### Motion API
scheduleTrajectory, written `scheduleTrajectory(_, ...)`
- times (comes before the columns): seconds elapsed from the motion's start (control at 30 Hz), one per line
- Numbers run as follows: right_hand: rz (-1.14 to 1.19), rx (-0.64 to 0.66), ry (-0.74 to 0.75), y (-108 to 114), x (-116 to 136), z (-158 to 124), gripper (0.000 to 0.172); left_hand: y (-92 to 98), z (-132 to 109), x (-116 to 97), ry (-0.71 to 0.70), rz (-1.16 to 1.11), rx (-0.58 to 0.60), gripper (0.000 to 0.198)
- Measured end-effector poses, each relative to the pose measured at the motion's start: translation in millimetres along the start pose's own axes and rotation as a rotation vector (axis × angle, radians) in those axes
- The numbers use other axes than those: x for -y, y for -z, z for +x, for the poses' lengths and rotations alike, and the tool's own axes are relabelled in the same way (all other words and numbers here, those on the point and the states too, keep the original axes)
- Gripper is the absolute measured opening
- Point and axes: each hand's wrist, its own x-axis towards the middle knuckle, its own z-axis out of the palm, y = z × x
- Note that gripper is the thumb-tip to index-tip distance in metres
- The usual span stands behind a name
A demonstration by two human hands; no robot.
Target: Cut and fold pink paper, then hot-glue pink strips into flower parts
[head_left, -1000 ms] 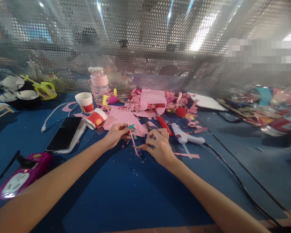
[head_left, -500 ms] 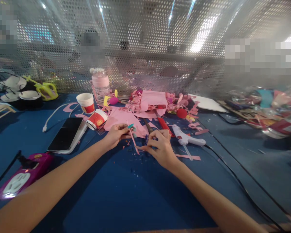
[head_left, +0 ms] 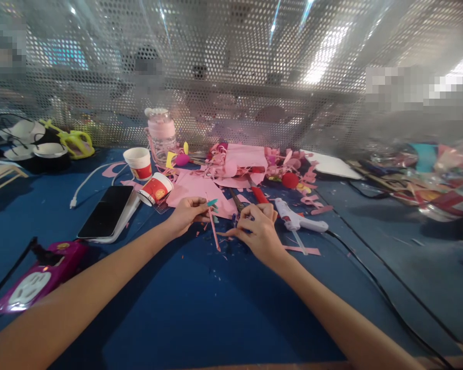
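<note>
My left hand (head_left: pixel 188 215) is closed, pinching a thin pink paper strip (head_left: pixel 215 234) between thumb and fingers. The strip slants down toward me, its lower end free above the blue table. A teal tip shows at the thumb. Just right of the strip, my right hand (head_left: pixel 257 226) is curled, with one finger stretched toward the strip. Something small and purple shows by its fingers, but what they hold is hidden. Behind the hands lie a pink paper sheet (head_left: pixel 193 190) and a dark-bladed tool (head_left: pixel 236 199), partly covered by the right hand.
A white glue gun (head_left: pixel 299 218) with a black cord lies at right, near a red handle (head_left: pixel 259 195). Pink cuttings (head_left: pixel 247 156) pile up behind. At left are paper cups (head_left: pixel 137 163), a phone (head_left: pixel 107 211), a purple power strip (head_left: pixel 42 277) and a bottle (head_left: pixel 162 131).
The strip's lower end has dipped slightly toward me. My right hand has shifted a little to the right, and its outstretched finger sits slightly higher along the strip. My left hand keeps its pinch.
</note>
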Motion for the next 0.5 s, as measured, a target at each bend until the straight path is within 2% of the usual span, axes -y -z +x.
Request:
scheduleTrajectory(0.07, -0.039, -0.011, -0.01, -4.0, 2.9, 0.1, 0.027, 0.0, -0.3, -0.1, -0.002, -0.005, 0.004, 0.021)
scheduleTrajectory(0.3, 0.017, 0.104, 0.095, -4.1, 3.5, -2.3, 0.03, -0.1, 0.3, 0.8, 0.0, 0.001, 0.0, 0.023)
scheduleTrajectory(0.4, 0.049, 0.068, 0.074, -1.2, 4.4, -2.0, 0.03, 1.3, 2.1, 2.9, -0.007, 0.002, -0.012, 0.023)
scheduleTrajectory(0.5, -0.031, -0.014, -0.016, -3.0, 6.8, -0.8, 0.028, 3.3, 3.7, 5.6, -0.025, 0.013, 0.016, 0.024)
